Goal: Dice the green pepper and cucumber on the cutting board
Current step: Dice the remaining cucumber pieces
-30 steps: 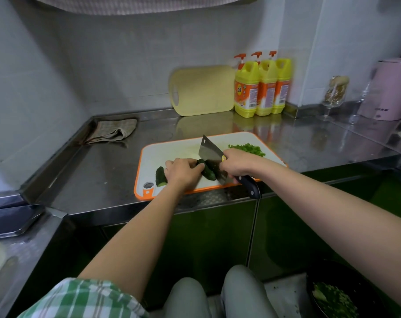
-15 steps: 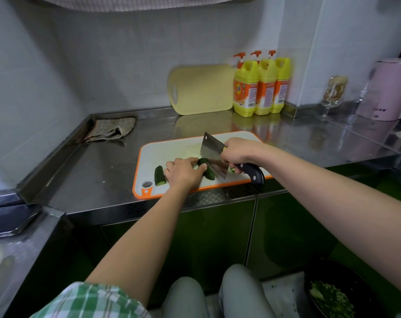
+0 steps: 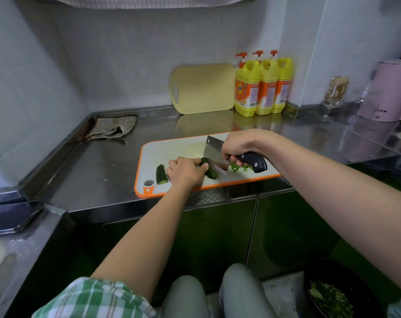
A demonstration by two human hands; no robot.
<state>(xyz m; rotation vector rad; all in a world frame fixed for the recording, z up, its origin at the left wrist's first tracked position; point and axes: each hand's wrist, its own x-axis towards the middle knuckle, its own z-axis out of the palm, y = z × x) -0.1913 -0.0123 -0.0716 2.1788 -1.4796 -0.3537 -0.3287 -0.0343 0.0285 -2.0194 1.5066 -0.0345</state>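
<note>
A white cutting board [image 3: 176, 148] with an orange rim lies on the steel counter. My left hand [image 3: 185, 172] holds down a dark green cucumber piece [image 3: 210, 169] with curled fingers. A second, shorter cucumber piece [image 3: 161, 174] lies apart, left of that hand. My right hand [image 3: 237, 145] grips the black handle of a cleaver [image 3: 215, 158], whose blade stands against the held cucumber's right side. Diced green pepper [image 3: 239, 167] shows partly under my right hand and the handle.
A folded cloth [image 3: 112, 130] lies at the counter's back left. A yellow cutting board [image 3: 201, 88] and three yellow detergent bottles [image 3: 262, 86] stand against the wall. A glass [image 3: 334, 95] and a pink kettle [image 3: 387, 92] stand right. A black bin [image 3: 339, 292] with green scraps sits on the floor.
The cleaver's blade has risen and tilted more upright against the cucumber, and my right hand has moved back over the diced pepper. My left hand stays on the cucumber.
</note>
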